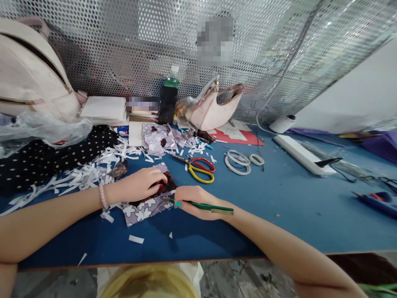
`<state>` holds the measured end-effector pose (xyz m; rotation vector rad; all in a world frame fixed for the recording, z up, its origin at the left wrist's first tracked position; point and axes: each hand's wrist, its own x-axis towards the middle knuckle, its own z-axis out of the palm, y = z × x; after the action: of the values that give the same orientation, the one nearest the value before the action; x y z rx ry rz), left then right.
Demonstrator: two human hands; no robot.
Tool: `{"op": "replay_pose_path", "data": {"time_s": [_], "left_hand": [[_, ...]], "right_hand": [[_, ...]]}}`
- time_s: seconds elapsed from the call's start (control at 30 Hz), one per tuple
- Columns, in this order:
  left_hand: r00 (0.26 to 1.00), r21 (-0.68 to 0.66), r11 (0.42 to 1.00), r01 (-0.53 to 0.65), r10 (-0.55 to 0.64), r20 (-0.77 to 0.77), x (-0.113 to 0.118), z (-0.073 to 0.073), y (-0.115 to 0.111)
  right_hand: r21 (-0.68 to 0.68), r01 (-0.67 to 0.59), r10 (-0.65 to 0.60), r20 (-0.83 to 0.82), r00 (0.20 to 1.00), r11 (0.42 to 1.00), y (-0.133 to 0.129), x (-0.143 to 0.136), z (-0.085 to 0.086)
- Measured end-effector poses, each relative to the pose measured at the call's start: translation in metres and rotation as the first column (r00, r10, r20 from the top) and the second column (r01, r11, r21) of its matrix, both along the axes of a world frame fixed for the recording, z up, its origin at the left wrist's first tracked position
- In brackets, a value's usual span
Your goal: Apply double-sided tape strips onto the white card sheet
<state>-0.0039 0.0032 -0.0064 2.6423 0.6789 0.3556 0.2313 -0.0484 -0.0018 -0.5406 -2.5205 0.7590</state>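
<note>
In the head view my left hand (147,184), with a pink bead bracelet at the wrist, lies bent over a lilac piece of fabric (144,212) printed with white flowers. Its fingers press on a dark red-brown patch (169,182) on that fabric. My right hand (197,200) is closed around a slim green pen-like tool (209,207), whose metal tip touches or hovers just above the fabric; I cannot tell which. Beyond the hands, scissors (200,169) with one red and one yellow handle lie with blades pointing left.
White paper strips (83,178) are strewn at left, beside black dotted cloth (71,153). Rolls of tape (237,161) lie right of the scissors. A white power strip (302,155) and blue snips (376,203) are farther right. A yellow-lined bin (149,283) stands below the table edge.
</note>
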Motion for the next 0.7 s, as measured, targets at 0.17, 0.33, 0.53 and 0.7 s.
{"op": "replay_pose_path", "data": {"time_s": [0.17,0.33,0.53,0.7], "left_hand": [[1.000,-0.004,1.000,-0.003,0.003,0.003,0.001,0.001,-0.001],[1.000,0.008,1.000,0.007,-0.007,0.019,0.001,-0.001,-0.001],[1.000,-0.009,1.000,0.004,-0.003,0.007,0.001,0.002,-0.002],[1.000,0.008,1.000,0.007,-0.007,-0.001,0.000,0.001,-0.003]], "right_hand": [[-0.018,0.001,-0.001,0.003,1.000,1.000,0.002,0.001,-0.003],[-0.037,0.027,-0.026,0.019,0.999,0.999,0.000,-0.004,-0.001],[-0.061,-0.049,0.053,0.067,0.996,0.997,0.002,-0.002,0.015],[-0.102,-0.096,0.111,0.158,0.981,0.990,0.006,0.002,0.029]]}}
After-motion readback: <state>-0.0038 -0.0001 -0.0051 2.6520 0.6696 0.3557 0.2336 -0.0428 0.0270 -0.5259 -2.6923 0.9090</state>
